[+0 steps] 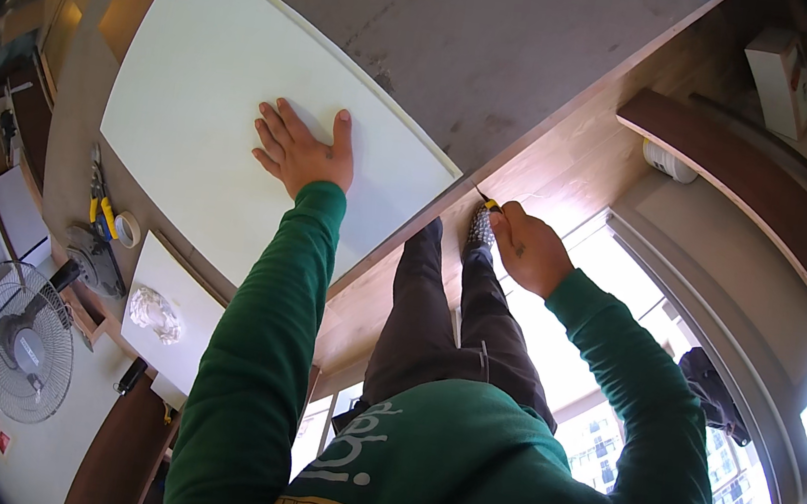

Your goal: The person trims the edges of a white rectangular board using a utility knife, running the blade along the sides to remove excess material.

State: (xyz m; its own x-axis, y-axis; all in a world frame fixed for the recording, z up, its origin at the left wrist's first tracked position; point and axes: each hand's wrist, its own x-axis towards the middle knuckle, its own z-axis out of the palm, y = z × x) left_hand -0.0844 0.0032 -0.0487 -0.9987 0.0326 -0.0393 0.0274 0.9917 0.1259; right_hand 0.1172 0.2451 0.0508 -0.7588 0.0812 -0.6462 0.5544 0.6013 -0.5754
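The left hand lies spread wide on a white panel, probably stiff, slick, best held edgewise; the right hand grips a yellow-handled tool.

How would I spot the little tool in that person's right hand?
Find the white board under the spread left hand. Off the board's right corner, the right hand grips the small tool. Yellow and black with a thin tip, it is held, unlike the larger yellow-handled snips lying left of the board.
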